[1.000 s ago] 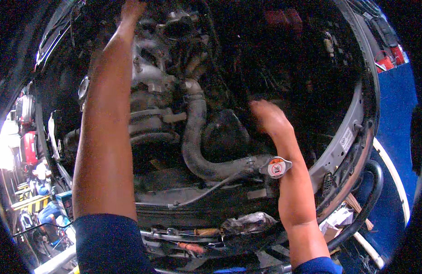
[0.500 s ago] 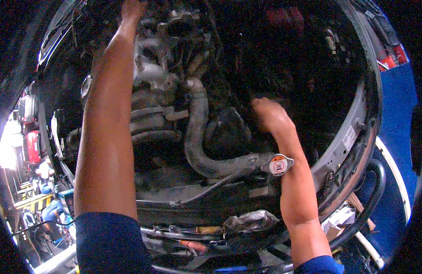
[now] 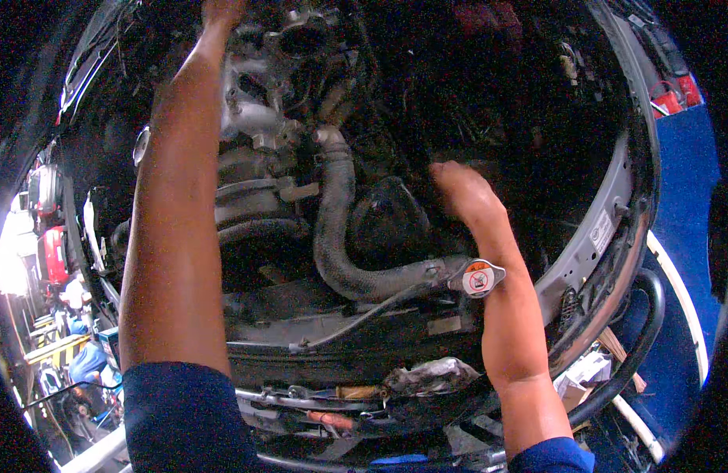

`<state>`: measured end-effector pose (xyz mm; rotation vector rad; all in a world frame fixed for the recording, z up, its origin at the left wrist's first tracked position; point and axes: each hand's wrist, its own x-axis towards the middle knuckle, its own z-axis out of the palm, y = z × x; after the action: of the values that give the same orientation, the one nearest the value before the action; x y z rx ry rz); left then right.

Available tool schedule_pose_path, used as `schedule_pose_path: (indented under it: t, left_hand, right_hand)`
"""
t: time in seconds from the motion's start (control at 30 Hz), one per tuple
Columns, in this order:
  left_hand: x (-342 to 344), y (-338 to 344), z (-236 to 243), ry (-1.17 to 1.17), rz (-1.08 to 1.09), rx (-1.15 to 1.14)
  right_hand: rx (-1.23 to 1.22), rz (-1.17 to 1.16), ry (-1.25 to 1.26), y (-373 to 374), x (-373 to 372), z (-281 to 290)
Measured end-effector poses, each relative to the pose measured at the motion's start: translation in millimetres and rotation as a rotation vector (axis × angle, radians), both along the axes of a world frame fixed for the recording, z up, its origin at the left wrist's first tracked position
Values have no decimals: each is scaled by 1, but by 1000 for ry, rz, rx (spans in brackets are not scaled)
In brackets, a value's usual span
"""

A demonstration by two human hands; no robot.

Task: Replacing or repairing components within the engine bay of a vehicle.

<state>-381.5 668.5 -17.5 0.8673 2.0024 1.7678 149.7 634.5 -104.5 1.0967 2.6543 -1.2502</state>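
Both my arms reach into a dark car engine bay. My left hand point(image 3: 224, 11) is at the top edge, beyond the silvery metal engine parts point(image 3: 253, 118); its fingers are cut off by the picture's rim. My right hand point(image 3: 468, 191) is curled closed over the dark space right of a thick radiator hose point(image 3: 336, 213). Its fingers point down and away into shadow, and what they grip, if anything, is hidden. A radiator cap point(image 3: 479, 278) with an orange and white label sits beside my right forearm, at the hose's near end.
Along the front lie a screwdriver with an amber handle point(image 3: 356, 392), an orange-red handle point(image 3: 331, 419) and a crumpled plastic bag point(image 3: 431, 377). A thin hose point(image 3: 356, 327) runs to the cap. At right curve the grey fender edge point(image 3: 601, 225) and a black hose point(image 3: 652, 339).
The view has shifted slightly, so the engine parts and my left arm sit a little further left. My right hand stays at nearly the same place, still curled.
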Motion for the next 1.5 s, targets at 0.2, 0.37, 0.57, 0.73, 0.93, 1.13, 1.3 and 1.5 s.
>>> schedule_pose_path:
  t: [0.2, 0.37, 0.57, 0.73, 0.93, 1.13, 1.3, 1.5]
  left_hand:
    - [11, 15, 12, 254, 82, -158]
    - [15, 12, 10, 895, 263, -689]
    - [6, 16, -1, 879, 273, -424]
    - [-26, 20, -5, 961, 208, -742]
    - [-56, 30, -24, 462, 14, -146]
    - [-128, 42, -45, 1144, 111, -694]
    - [-147, 42, -72, -166, -212, 191]
    - [-104, 26, -42, 495, 22, -312]
  right_hand:
    - [139, 238, -223, 5, -3, 2]
    - [103, 142, -176, 3, -4, 5]
    - [101, 185, -244, 5, -7, 10]
    - [113, 194, -199, 5, -6, 11]
    - [179, 249, -231, 4, -6, 9]
    - [146, 187, -190, 4, -6, 9]
    - [148, 221, -273, 5, -9, 12]
    - [149, 198, -270, 3, -8, 15]
